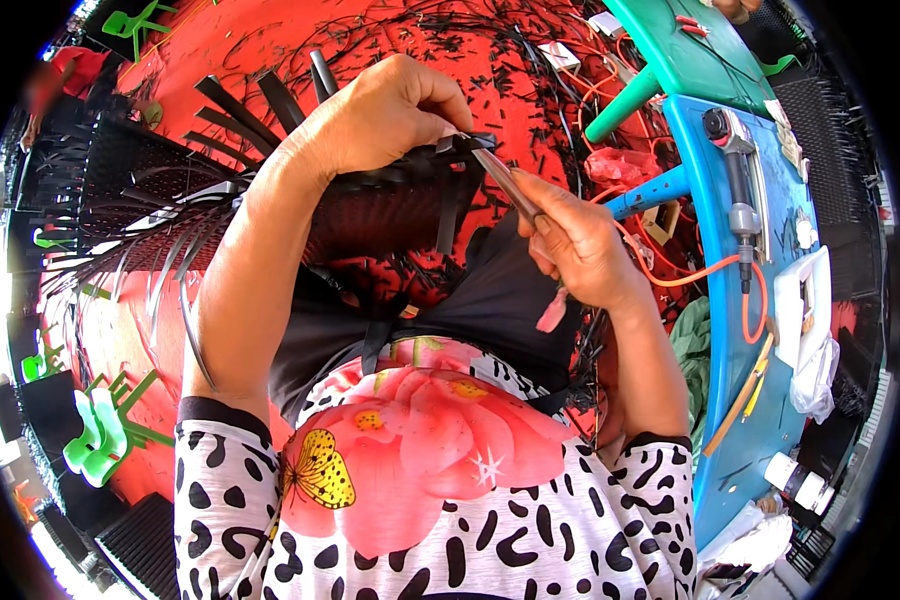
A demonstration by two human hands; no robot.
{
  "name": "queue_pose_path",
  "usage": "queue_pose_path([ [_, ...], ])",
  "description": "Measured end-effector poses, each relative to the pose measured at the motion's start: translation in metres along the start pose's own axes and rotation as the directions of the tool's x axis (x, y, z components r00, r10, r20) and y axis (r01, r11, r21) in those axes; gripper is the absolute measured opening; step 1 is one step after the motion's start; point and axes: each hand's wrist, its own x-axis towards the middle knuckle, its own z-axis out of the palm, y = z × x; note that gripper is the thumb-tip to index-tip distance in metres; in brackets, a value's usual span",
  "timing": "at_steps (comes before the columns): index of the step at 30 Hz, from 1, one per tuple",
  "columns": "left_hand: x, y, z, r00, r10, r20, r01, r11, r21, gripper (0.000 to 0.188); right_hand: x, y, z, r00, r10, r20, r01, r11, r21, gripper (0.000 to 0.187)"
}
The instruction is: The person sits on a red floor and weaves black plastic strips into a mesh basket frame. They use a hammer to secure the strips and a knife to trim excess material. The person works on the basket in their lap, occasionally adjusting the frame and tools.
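Observation:
A dark woven piece of black flat strips (380, 215) lies in front of me above my lap, with loose strip ends (235, 115) sticking out at its far and left sides. My left hand (380, 120) is closed in a pinch at its upper right corner, on a black strip (482, 140). In my right hand (580, 240) is a long, flat metal tool (505, 180) with a pink end showing below the fist. Its tip meets the strip by my left fingers. Whether it is a knife or scissors I cannot tell.
On my right stands a blue table (715, 400) bearing an air tool (738, 190) with an orange hose (690, 275) and a white tray (788, 310). Beyond is a green table (670, 45). Black scraps litter the red floor (240, 40). Green chairs (105, 435) stand left.

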Motion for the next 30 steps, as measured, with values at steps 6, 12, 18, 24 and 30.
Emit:
queue_pose_path([
  [6,-0.003,-0.006,-0.001,1.000,0.023,0.020,-0.021,0.994,-0.112,0.018,0.001,0.013,-0.001,0.999,-0.042,-0.024,0.042,0.999,-0.008,0.049],
  [12,-0.003,-0.006,0.001,1.000,-0.010,-0.010,0.009,0.993,-0.119,0.016,-0.004,0.038,0.050,0.961,-0.091,-0.260,0.136,0.977,0.163,0.038],
  [18,-0.002,-0.003,0.005,0.999,0.016,-0.046,-0.020,0.996,-0.081,0.013,0.003,0.027,0.081,0.939,0.005,-0.344,0.207,0.791,0.576,0.037],
  [24,-0.001,-0.005,0.002,0.998,0.013,-0.068,-0.016,0.999,-0.046,0.011,0.002,0.018,0.062,0.960,0.079,-0.269,0.068,0.865,0.496,0.038],
  [30,0.002,-0.001,0.001,0.993,0.051,-0.103,-0.058,0.996,-0.065,0.006,0.013,0.012,0.055,0.964,0.072,-0.255,0.066,0.867,0.494,0.034],
])
